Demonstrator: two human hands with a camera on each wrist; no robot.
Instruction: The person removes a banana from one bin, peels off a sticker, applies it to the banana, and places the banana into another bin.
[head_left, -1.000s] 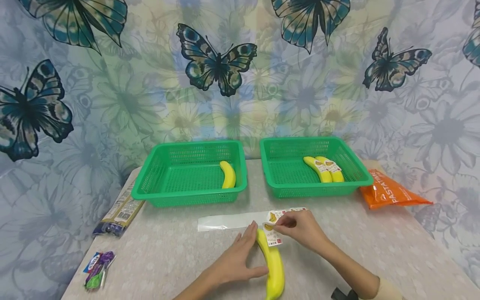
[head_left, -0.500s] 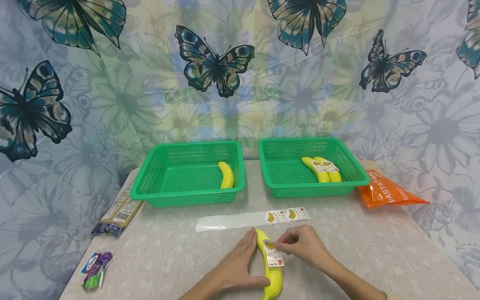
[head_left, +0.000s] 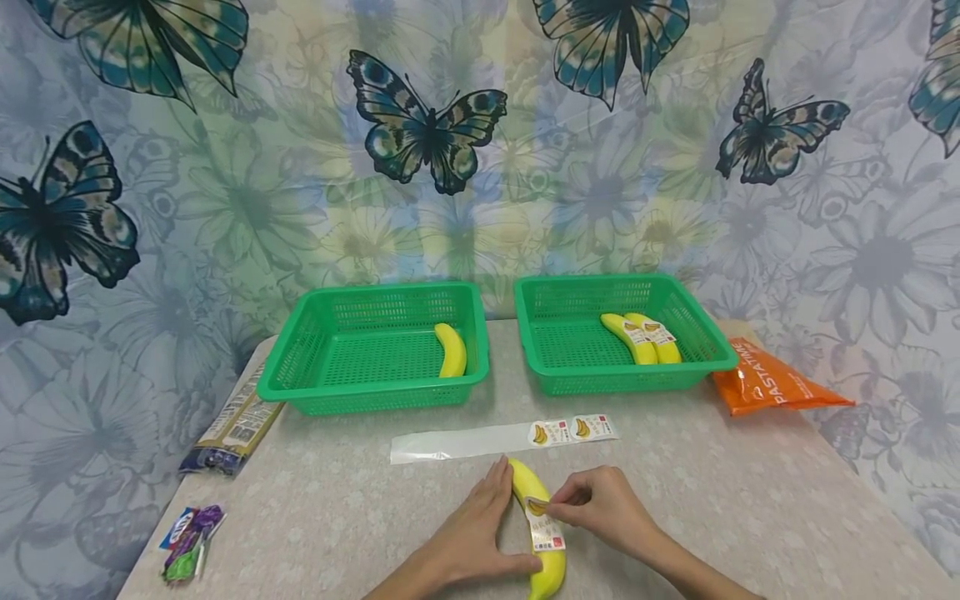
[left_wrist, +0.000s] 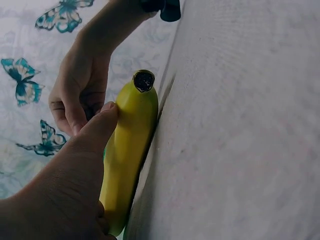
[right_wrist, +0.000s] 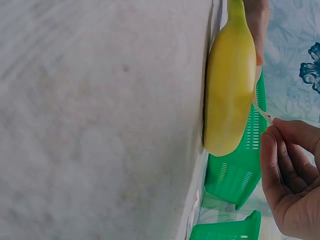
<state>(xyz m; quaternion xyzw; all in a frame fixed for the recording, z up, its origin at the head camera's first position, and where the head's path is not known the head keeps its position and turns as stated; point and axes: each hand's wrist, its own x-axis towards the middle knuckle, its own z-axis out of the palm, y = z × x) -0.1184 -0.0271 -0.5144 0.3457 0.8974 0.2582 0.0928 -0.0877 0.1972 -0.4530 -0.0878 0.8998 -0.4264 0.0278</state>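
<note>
2 hands work on 1 banana [head_left: 538, 527] that lies on the bench [head_left: 750, 500] close to the person, its stem end pointing away toward the baskets. The left hand [head_left: 468, 537] lies along the banana's left side with fingers fairly straight and the thumb pressed against the peel near the tip, steadying it rather than wrapping it. The right hand [head_left: 603, 510] pinches the upper end of a sticker label [head_left: 545, 525] that drapes over the top of the fruit; in the right wrist view that end is seen lifted off the peel.

My guess is that the main risk is a crooked or creased label: the peel is curved, so if the lifted end comes down before the lower part is flat, a wrinkle or air pocket could form. The banana could also roll under sideways pressure, since the left hand only braces 1 side, and the label would then land off line. A hard pinch might fold the adhesive onto itself or onto a fingertip.

Beyond them lies a backing strip [head_left: 465, 442] with 2 stickers [head_left: 573, 430] left on it. The left basket [head_left: 375, 346] holds 1 plain banana; the right basket [head_left: 622, 333] holds 2 labelled ones.
</note>
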